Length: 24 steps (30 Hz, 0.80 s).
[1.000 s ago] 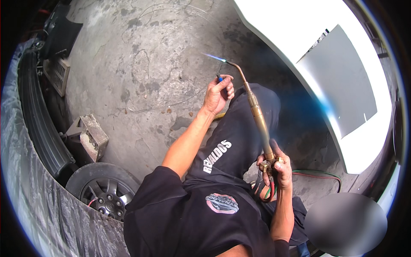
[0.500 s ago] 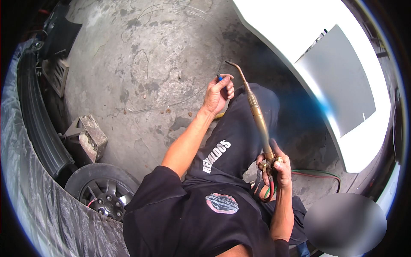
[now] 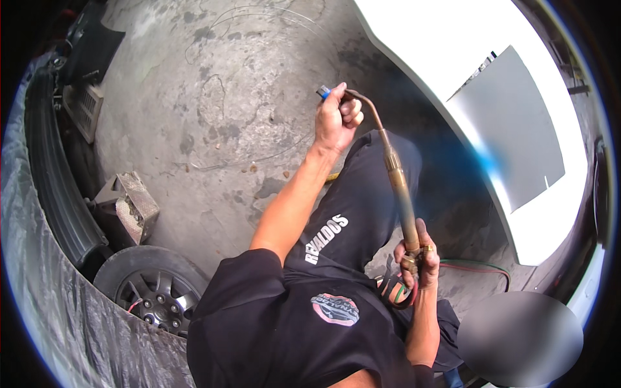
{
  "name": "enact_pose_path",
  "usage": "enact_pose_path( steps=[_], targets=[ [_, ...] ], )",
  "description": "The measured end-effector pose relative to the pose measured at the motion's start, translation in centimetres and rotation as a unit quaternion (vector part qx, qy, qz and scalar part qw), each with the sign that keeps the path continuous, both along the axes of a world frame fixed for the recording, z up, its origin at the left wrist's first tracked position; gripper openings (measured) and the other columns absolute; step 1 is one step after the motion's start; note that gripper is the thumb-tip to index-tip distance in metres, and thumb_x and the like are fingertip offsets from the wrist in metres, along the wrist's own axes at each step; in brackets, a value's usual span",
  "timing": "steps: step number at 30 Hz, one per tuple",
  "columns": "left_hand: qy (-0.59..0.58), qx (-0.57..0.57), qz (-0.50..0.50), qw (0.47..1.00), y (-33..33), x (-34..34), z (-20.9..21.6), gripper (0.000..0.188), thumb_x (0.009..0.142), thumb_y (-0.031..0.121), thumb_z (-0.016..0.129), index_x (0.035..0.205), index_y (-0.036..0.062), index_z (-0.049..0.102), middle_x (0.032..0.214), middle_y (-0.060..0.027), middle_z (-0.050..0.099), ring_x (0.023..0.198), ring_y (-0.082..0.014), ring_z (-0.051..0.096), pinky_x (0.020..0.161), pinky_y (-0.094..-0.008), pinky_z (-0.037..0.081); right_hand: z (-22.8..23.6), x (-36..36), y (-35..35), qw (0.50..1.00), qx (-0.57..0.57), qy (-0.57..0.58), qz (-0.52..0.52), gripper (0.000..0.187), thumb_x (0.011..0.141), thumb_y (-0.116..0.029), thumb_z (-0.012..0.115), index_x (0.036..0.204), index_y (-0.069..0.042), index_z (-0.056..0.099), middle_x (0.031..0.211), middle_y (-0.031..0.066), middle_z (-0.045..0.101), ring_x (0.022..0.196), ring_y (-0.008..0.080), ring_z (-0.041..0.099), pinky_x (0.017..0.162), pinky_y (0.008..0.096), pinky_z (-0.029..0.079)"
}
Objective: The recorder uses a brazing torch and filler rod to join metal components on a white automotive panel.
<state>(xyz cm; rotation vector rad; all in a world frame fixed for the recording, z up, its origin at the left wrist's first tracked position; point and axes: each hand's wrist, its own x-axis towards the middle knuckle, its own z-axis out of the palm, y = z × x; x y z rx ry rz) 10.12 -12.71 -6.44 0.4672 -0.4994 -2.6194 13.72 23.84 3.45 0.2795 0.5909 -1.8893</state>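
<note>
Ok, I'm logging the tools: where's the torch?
In the head view, the torch is right of centre, its lower end held in the right hand and its bent tip by the left hand.

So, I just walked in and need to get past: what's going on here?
A person's right hand holds a brass torch near its valves, with red and green hoses. The left hand grips a small blue-and-grey item, perhaps a lighter, beside the torch's bent end. No flame shows. A white panel is to the right.
</note>
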Motion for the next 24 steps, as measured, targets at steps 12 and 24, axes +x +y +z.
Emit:
enact_pose_path(
  steps=[12, 24],
  targets=[
    [-0.093, -0.111, -0.005, 0.990, 0.9, -0.1, 3.9, 0.032, 0.106, 0.038, 0.064, 0.091, 0.0099, 0.066, 0.066, 0.0049, 0.043, 0.055, -0.0083, 0.035, 0.051, -0.0250, 0.030, -0.6, 0.2, 1.2, 0.999, -0.031, -0.024, -0.020, 0.076, 0.091, -0.029, 0.075, 0.160, -0.018, 0.043, 0.096, 0.0398, 0.061, 0.065, 0.0293, 0.068, 0.037, 0.0279, 0.055],
    [-0.050, 0.029, -0.010, 0.998, 1.2, -1.0, 4.3, 0.038, 0.104, 0.044, 0.064, 0.096, 0.0071, 0.067, 0.070, 0.0044, 0.044, 0.056, -0.0069, 0.037, 0.050, -0.0232, 0.030, -1.9, 0.8, 1.4, 0.992, -0.085, -0.080, -0.041, 0.075, 0.093, -0.031, 0.074, 0.160, -0.019, 0.042, 0.097, 0.0407, 0.060, 0.056, 0.0294, 0.066, 0.037, 0.0272, 0.054]
  ],
)
